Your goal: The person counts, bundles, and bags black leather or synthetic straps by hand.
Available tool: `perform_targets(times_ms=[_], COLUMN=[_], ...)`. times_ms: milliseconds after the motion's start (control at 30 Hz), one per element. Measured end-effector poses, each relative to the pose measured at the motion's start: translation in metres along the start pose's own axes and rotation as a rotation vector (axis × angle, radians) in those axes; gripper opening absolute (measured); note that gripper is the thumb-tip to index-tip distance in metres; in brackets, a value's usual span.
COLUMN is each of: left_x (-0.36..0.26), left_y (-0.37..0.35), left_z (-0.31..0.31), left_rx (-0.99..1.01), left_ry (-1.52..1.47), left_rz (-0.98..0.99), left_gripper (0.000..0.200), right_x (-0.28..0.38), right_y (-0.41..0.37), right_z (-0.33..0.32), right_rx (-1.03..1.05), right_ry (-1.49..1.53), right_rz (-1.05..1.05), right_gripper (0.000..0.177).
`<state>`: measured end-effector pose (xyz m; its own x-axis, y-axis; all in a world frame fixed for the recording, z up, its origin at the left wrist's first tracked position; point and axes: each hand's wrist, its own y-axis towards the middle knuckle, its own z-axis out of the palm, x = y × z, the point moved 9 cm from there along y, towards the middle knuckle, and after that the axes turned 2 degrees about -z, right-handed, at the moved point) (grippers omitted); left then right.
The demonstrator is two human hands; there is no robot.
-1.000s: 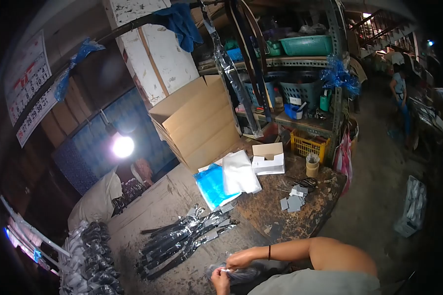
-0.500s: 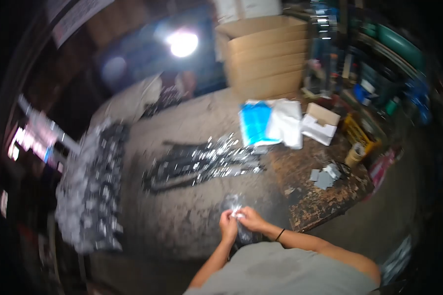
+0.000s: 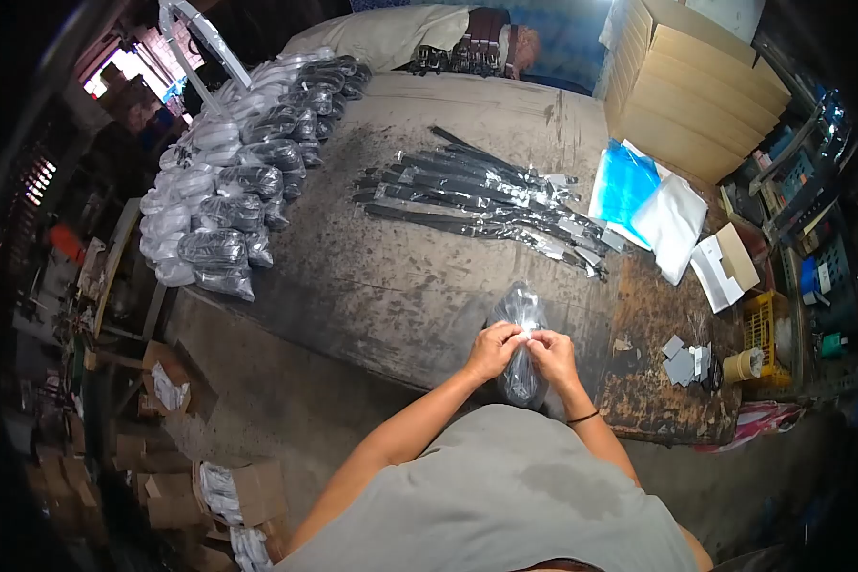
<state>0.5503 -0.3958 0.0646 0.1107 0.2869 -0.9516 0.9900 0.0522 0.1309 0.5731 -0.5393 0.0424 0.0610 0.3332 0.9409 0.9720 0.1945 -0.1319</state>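
At the table's near edge, my left hand (image 3: 494, 351) and my right hand (image 3: 553, 357) meet with their fingers pinched together. Between them is the gathered neck of a clear plastic bag (image 3: 521, 383) with something dark inside. The bag's loose top fans out beyond my fingertips, and its filled part lies toward my body. Further up the table lie several black belts (image 3: 448, 191) in clear wrapping, spread side by side with pale tags at their right ends. My fingers cover the exact spot where the neck is pinched.
Filled plastic bags (image 3: 229, 210) are piled along the table's left side. To the right are blue and white plastic sheets (image 3: 629, 195), a small open box (image 3: 725, 267), grey cards (image 3: 686, 362) and a yellow crate (image 3: 765, 329). Large cardboard boxes (image 3: 696, 86) stand behind.
My view has swung left and sharpened, so the table sits further right in the picture. Both hands stay together at the bag's neck, and the filled bag shows more clearly.
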Motion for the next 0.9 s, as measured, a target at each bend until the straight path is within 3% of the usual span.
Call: perform_targets(times_ms=[100,167,200,233,300,433,533,600,900], left_x=[0.011,0.016,0.002,-0.016,-0.07,-0.198,-0.29,-0.311,-0.314], left_y=[-0.005,-0.01,-0.009,-0.009,-0.007,-0.02,-0.044,-0.064,-0.084], left_z=[-0.005,-0.015,-0.022,-0.035,-0.065,-0.152,-0.216,-0.241,-0.273], left_rx=[-0.023,-0.048,0.0,0.026,0.0,0.04,-0.045,-0.146,-0.353], left_ry=[-0.152,-0.496,-0.585,-0.58,-0.669,-0.32,-0.305,-0.32,-0.313], left_rz=[-0.078,-0.31,-0.338,-0.358,-0.276,-0.02,0.614,0.79,0.76], left_gripper=[0.017,0.016,0.016,0.016,0.014,0.01,0.007,0.006,0.008], right_x=[0.017,0.04,0.052,0.08,0.155,0.327,0.396,0.407,0.397], right_y=[-0.001,-0.001,-0.002,-0.004,-0.014,-0.072,-0.124,-0.135,-0.13], right_z=[0.002,0.007,0.012,0.01,0.003,-0.005,0.003,0.01,0.033], right_rx=[0.008,0.03,0.079,0.054,-0.001,-0.148,-0.239,-0.322,-0.489], right_ry=[0.041,0.079,0.158,0.087,-0.062,-0.4,-0.619,-0.563,-0.179], right_rz=[0.08,0.004,0.023,-0.11,-0.363,-0.73,-0.966,-1.016,-0.907], right_gripper=[0.015,0.019,0.017,0.016,0.018,0.028,0.035,0.036,0.037])
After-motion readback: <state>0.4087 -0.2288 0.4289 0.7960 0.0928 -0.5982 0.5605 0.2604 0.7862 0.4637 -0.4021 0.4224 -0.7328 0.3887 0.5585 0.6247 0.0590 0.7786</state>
